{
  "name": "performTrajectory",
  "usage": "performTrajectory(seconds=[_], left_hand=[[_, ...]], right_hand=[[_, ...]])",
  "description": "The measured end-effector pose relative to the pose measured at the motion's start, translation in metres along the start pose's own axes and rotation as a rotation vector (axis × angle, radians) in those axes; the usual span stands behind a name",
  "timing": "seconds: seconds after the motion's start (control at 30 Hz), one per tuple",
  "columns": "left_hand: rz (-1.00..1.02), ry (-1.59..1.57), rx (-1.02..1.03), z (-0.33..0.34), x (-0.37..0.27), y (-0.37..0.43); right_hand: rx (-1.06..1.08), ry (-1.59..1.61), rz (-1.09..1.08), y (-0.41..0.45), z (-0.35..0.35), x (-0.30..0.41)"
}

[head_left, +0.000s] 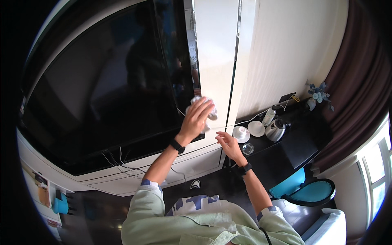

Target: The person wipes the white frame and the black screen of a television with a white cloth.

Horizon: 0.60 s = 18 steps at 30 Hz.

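A white cloth [213,114] is under my left hand [196,118], which presses it flat against the white wall panel [216,70] beside the mirrored strip [193,52]. The cloth is crumpled and partly covered by my fingers. To the left, the dark television screen [122,76] fills much of the view and carries a dim reflection. My right hand [229,144] hovers in front of the panel's lower part, holding nothing, with its fingers loosely bent and apart. A white cable [251,118] runs behind it towards the desk.
On the black desk [294,147] stand upturned cups on saucers [256,128], a glass ashtray [248,148], a bottle [269,115], a steel kettle [275,130] and a vase with leaves [311,104]. A turquoise chair [315,191] is below. Loose cables [122,163] hang under the television.
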<state>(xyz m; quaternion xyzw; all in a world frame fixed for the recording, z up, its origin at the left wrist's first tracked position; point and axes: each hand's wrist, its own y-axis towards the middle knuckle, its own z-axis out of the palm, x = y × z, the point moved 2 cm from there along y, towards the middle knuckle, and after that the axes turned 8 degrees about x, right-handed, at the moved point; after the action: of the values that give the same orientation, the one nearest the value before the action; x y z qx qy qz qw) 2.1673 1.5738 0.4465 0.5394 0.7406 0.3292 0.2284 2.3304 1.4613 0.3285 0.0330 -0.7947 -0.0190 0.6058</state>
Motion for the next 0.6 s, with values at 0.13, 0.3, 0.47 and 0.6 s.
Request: performTrajectory(seconds=[0.13, 0.3, 0.47, 0.6], left_hand=[[-0.32, -0.828, 0.033, -0.001, -0.037, -0.004], [-0.749, -1.385, 0.156, 0.038, -0.037, -0.018], [-0.831, -1.846, 0.123, 0.033, -0.047, -0.012], [-0.799, -1.546, 0.1, 0.036, -0.019, -0.022]], right_hand=[[-0.2, 0.45, -0.156, -0.007, 0.01, 0.003], [-0.093, 0.657, -0.083, -0.023, 0.005, 0.052], [-0.327, 0.019, -0.192, -0.022, 0.005, 0.055], [-0.352, 0.139, -0.029, -0.031, -0.005, 0.051]])
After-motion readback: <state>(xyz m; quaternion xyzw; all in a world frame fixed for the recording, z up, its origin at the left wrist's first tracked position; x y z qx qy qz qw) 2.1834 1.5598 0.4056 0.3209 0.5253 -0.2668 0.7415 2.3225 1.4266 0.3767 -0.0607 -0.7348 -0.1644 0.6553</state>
